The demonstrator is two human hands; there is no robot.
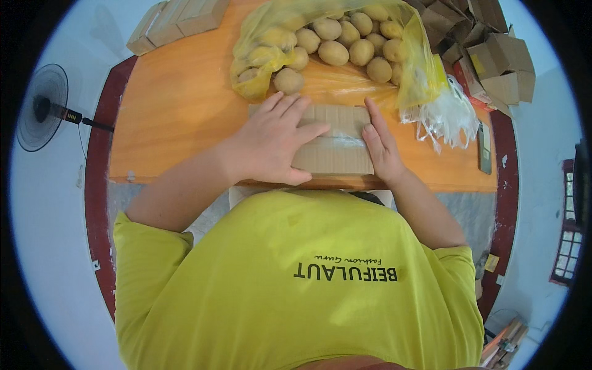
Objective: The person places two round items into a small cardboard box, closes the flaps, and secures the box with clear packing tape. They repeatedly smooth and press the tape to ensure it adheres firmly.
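A closed cardboard box (333,157) with clear tape across its top lies at the table's near edge. My left hand (273,138) rests flat over its left part, fingers spread. On the box's right side lies my right hand (384,148), its thumb and fingers against the edge. Just beyond the box is an open yellow plastic bag (411,78) holding several round, tan-brown fruits or potatoes (333,53). What is inside the box cannot be seen.
More cardboard boxes (178,23) stand in a row at the back left of the orange table (171,101). At the right are opened cartons (504,60), white plastic bags (448,113) and a phone (484,148). A fan (42,107) is beyond the left edge.
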